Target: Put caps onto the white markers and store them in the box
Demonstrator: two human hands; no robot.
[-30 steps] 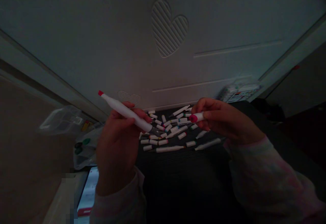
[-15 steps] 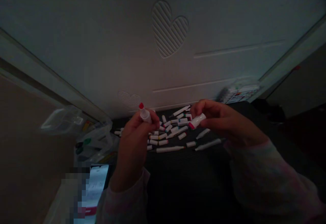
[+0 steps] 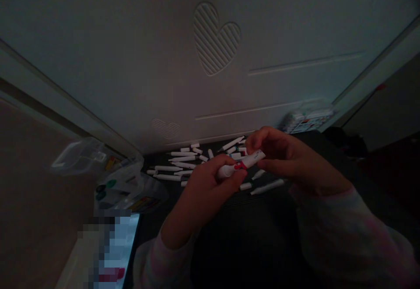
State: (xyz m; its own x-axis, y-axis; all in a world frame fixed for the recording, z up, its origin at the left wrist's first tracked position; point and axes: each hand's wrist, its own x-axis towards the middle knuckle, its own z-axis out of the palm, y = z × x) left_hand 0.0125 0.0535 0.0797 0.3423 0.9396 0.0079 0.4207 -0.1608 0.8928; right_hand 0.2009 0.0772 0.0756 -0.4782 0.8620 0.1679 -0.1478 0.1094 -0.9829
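My left hand [image 3: 205,188] is closed round a white marker [image 3: 226,170] with a red end. My right hand [image 3: 282,155] pinches a white cap with a red band [image 3: 252,160]. The cap meets the marker's red end between the two hands. Both hands hover over a dark mat [image 3: 249,236]. Several white markers and loose caps [image 3: 179,166] lie scattered on the mat beyond the hands, close to the wall.
A pale panel with an embossed heart [image 3: 215,37] rises behind the mat. Clear plastic packaging with markers [image 3: 121,184] lies at the left. A box of markers [image 3: 306,120] stands at the back right. A lit screen [image 3: 116,241] glows at lower left.
My left hand has swung the marker down and to the right, bringing its red end up to the cap in my right hand. More markers on the mat are now uncovered.
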